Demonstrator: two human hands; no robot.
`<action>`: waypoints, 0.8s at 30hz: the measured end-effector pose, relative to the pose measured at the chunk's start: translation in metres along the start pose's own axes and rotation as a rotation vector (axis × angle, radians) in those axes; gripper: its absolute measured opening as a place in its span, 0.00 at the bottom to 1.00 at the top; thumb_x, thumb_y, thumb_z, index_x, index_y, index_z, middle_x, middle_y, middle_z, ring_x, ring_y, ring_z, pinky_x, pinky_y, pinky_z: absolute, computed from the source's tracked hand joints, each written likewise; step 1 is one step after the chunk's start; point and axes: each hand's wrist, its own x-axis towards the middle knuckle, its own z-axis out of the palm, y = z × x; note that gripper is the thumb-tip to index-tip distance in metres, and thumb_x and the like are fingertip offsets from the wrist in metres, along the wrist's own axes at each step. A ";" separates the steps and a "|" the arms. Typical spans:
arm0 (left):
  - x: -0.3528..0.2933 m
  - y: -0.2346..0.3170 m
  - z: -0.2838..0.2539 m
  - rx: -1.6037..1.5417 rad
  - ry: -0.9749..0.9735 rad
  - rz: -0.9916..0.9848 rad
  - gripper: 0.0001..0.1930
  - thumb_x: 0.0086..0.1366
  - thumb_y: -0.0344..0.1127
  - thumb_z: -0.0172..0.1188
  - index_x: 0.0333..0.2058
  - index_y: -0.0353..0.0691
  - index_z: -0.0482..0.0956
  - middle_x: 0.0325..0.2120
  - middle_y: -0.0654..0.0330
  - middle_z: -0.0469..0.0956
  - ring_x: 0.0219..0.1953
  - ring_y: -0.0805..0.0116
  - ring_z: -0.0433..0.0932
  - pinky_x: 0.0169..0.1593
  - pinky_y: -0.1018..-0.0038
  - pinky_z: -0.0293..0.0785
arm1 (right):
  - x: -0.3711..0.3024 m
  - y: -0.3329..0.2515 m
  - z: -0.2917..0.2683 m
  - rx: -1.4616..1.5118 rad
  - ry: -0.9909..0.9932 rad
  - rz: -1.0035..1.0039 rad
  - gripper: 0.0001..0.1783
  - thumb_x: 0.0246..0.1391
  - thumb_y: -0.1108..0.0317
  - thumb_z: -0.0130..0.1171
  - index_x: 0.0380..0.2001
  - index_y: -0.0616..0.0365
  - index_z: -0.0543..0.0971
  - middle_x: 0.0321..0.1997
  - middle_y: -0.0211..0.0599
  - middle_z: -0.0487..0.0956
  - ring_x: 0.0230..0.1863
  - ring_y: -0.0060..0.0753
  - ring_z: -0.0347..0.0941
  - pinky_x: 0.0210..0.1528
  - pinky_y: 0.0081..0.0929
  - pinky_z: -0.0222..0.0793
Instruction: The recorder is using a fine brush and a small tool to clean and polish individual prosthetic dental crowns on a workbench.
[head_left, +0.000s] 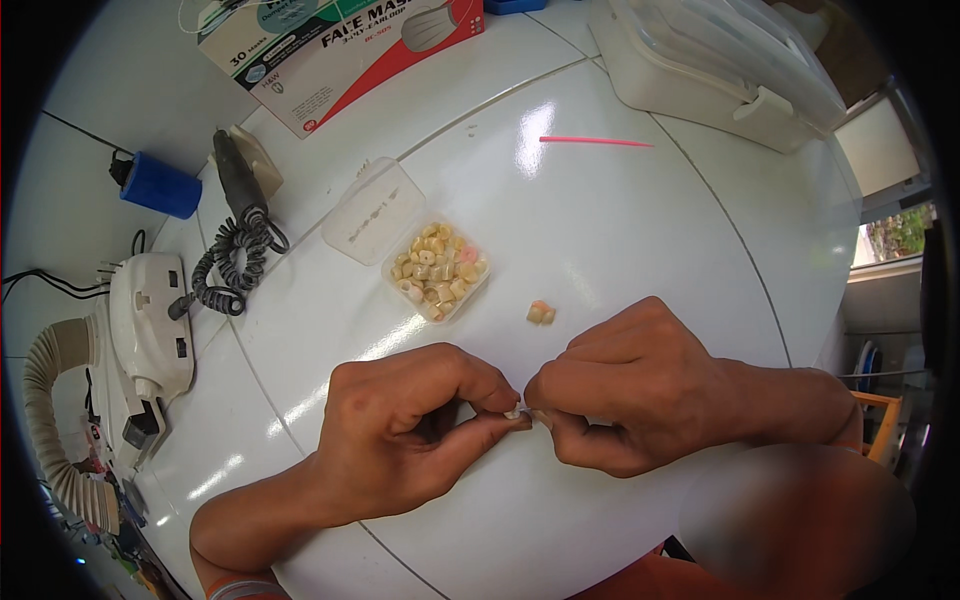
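Between the thumb and forefinger of my left hand (420,425) is a small whitish tooth-like piece (513,412). Close against it, the curled fingers of my right hand (630,390) press together at the tips; what they pinch, if anything, is hidden. Beyond my hands stands a clear plastic box (437,318) full of small cream and yellowish tooth-like pieces (438,265), a few tinged pink. Its hinged lid (375,212) lies back on the table. A little group of similar pieces (541,313) sits on the table just beyond my right hand.
A pink pointed stick (596,141) lies on the white table (620,230). At the left are a handpiece (238,172) with a coiled cord, its white control unit (150,320), a ribbed hose (55,400) and a blue cup (160,186). A mask carton (345,55) and a lidded bin (700,80) stand behind.
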 end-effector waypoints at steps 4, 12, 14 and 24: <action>0.000 0.001 0.000 -0.028 -0.007 -0.042 0.08 0.61 0.19 0.77 0.35 0.31 0.85 0.35 0.54 0.89 0.36 0.70 0.89 0.38 0.76 0.84 | 0.001 0.000 -0.001 -0.009 -0.002 -0.002 0.09 0.49 0.75 0.68 0.29 0.54 0.76 0.19 0.28 0.73 0.18 0.34 0.73 0.20 0.34 0.66; 0.001 0.004 -0.001 -0.003 -0.008 -0.053 0.08 0.61 0.20 0.77 0.35 0.31 0.85 0.35 0.54 0.89 0.37 0.71 0.89 0.38 0.77 0.83 | 0.000 0.000 -0.001 -0.012 0.001 0.007 0.09 0.49 0.75 0.68 0.29 0.53 0.76 0.19 0.28 0.73 0.18 0.34 0.73 0.20 0.34 0.66; 0.001 0.000 0.000 -0.006 -0.005 -0.019 0.08 0.60 0.20 0.77 0.36 0.31 0.85 0.35 0.54 0.89 0.36 0.71 0.89 0.38 0.77 0.83 | 0.001 -0.001 -0.002 -0.006 -0.001 0.003 0.09 0.49 0.75 0.68 0.29 0.53 0.76 0.19 0.28 0.73 0.18 0.34 0.73 0.20 0.35 0.66; 0.001 -0.001 0.000 0.005 0.000 0.027 0.08 0.61 0.21 0.78 0.35 0.32 0.86 0.35 0.55 0.89 0.35 0.73 0.88 0.35 0.79 0.81 | 0.000 0.000 0.000 0.001 0.013 0.004 0.08 0.49 0.75 0.67 0.29 0.53 0.76 0.19 0.28 0.73 0.19 0.35 0.73 0.19 0.35 0.66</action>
